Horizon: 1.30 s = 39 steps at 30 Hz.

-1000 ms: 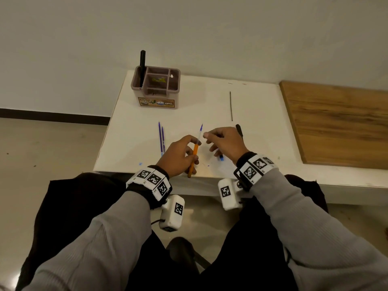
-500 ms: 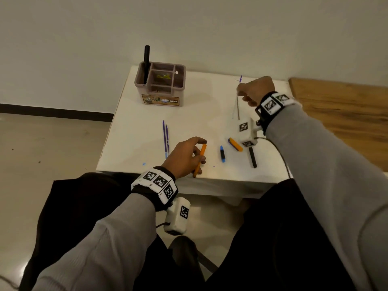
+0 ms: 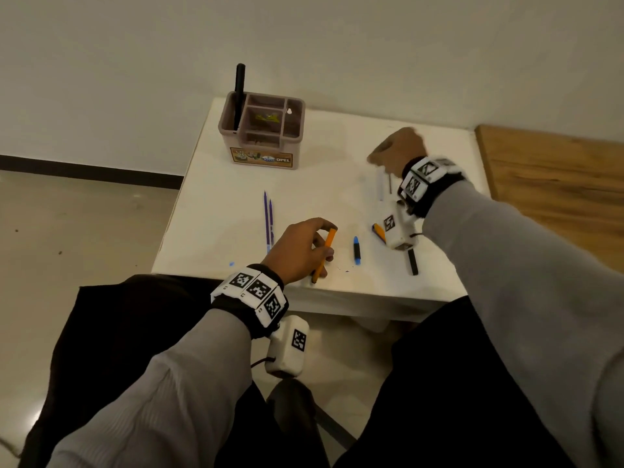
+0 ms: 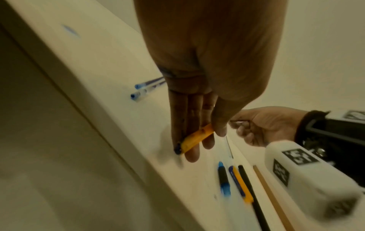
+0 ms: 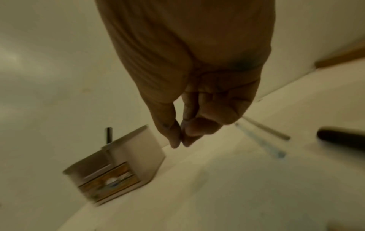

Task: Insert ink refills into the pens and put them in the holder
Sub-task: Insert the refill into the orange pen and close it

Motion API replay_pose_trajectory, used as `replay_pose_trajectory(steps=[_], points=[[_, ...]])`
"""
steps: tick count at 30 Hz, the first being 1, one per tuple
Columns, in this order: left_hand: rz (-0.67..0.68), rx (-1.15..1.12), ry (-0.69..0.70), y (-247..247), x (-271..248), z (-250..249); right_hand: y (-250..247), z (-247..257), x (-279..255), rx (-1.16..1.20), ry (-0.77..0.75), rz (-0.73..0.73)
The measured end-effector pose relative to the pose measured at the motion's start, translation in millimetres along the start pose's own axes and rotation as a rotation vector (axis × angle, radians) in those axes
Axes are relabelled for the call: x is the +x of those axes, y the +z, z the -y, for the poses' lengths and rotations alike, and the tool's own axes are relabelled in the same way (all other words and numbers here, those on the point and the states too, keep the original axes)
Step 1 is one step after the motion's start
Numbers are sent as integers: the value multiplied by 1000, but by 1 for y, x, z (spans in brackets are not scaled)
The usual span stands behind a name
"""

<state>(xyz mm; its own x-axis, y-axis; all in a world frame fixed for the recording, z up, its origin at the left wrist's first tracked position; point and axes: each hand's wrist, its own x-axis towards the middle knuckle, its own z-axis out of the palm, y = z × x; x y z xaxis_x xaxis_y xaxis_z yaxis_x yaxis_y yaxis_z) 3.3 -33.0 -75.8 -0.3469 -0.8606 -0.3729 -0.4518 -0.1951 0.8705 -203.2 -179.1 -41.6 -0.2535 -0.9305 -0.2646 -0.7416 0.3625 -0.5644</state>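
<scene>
1. Pen barrel [image 3: 324, 255], the orange one, sits low and centre in the head view, slanted on the white table [image 3: 324, 157] near its front edge; we hold it in our left hand [image 3: 297, 251], thumb on one side and fingers on the other, its dark tip touching the tabletop.
2. From the left wrist view we see the same barrel [image 4: 195, 139] pinched between the thumb and three extended fingers [image 4: 189, 121].
3. Our right hand [image 3: 398, 150] is at the upper right of the head view, blurred, above the table's far side. In the right wrist view the thumb and fingertips [image 5: 177, 134] are pressed together; the left wrist view shows a thin refill [image 4: 229, 146] hanging down from that pinch.
4. Two purple-blue refills [image 3: 268, 221] lie side by side at centre left, just beside our left hand.
5. A blue-and-black pen piece [image 3: 357, 250], an orange-and-blue piece [image 3: 379, 232] and a black piece [image 3: 412, 262] lie on the table at centre right, close together but apart.
6. The brown holder [image 3: 261, 130] stands in the upper middle of the frame at the table's far edge, with a black pen [image 3: 239, 96] upright in its left compartment.
7. A wooden board [image 3: 557, 184] lies at the right edge of the frame.
</scene>
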Motion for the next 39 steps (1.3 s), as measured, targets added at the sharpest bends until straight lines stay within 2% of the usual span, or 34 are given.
replay_pose_trajectory(steps=[5, 8, 12, 15, 22, 27, 29, 34, 36, 39], points=[[-105, 33, -6, -27, -14, 2, 44, 27, -65, 61, -67, 314], [-228, 42, -82, -54, -27, 11, 77, 43, -87, 100, -61, 396], [-423, -25, -170, -79, -41, 25, 114, 59, -97, 113, -27, 386], [-483, -71, -199, -84, -42, 32, 130, 63, -97, 56, -1, 330], [-464, -73, -229, -80, -35, 31, 138, 61, -88, -13, 60, 276], [-415, -29, -142, -74, -29, 22, 122, 51, -97, -114, -6, 217], [-376, -35, -78, -69, -28, 18, 102, 47, -105, 78, -22, 145], [-206, 31, 18, -50, -24, 7, 42, 35, -137, 832, -78, -8], [-161, 56, 51, -43, -24, 3, 32, 29, -145, 946, -124, -33], [-143, 13, 84, -36, -24, -3, 31, 20, -150, 932, -191, -73]])
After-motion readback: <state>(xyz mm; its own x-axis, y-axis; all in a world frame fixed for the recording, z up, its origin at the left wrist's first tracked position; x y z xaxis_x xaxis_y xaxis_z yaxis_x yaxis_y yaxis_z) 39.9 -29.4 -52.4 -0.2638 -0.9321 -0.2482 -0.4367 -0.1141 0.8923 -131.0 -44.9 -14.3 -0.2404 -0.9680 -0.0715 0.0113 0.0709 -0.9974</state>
